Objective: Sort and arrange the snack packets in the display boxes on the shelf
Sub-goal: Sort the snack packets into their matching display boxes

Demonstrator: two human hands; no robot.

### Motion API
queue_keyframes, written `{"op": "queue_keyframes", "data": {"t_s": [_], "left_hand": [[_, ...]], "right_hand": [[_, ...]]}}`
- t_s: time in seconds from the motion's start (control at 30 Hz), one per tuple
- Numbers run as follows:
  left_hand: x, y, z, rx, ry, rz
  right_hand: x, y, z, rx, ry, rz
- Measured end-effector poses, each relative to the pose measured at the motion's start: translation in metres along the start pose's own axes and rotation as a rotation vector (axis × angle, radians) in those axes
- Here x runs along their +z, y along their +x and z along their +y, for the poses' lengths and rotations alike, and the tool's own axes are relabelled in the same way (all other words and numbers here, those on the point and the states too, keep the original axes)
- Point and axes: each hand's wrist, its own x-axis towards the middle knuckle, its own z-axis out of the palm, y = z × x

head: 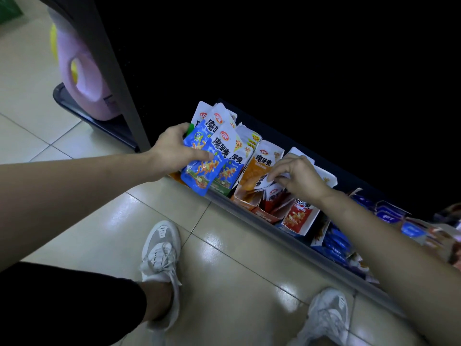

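My left hand (174, 148) grips a bunch of blue and white snack packets (199, 168) just above the leftmost green display box (219, 189) on the low shelf. The thumb lies across the front blue packet. To the right stands an orange display box (243, 199) with orange packets (259, 168). My right hand (296, 177) pinches the white top of a packet (265, 181) over the red display box (268, 213). A red and white packet (300, 217) leans at that box's right end.
The shelf's grey front rail (287, 232) runs diagonally down to the right. Blue packets (335, 242) and more snacks fill the shelf further right. A pink detergent jug (86, 78) stands on a dark base behind a grey upright post (112, 66). My two white sneakers stand on the tiled floor.
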Motion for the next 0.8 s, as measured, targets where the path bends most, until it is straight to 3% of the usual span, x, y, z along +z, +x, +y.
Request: {"op": "queue_keyframes", "data": {"t_s": [0.27, 0.4, 0.63, 0.8], "left_hand": [[-0.001, 0.001, 0.000, 0.018, 0.022, 0.038], [-0.008, 0.004, -0.005, -0.002, 0.061, 0.150], [-0.014, 0.007, -0.008, 0.003, 0.076, 0.178], [-0.016, 0.008, -0.010, 0.002, 0.081, 0.181]], "right_hand": [[-0.008, 0.001, -0.002, 0.044, -0.020, 0.016], [0.007, 0.028, -0.024, 0.130, 0.020, 0.067], [0.045, 0.076, -0.043, 0.304, -0.204, -0.025], [0.050, 0.085, -0.047, 0.421, -0.113, -0.030]]}}
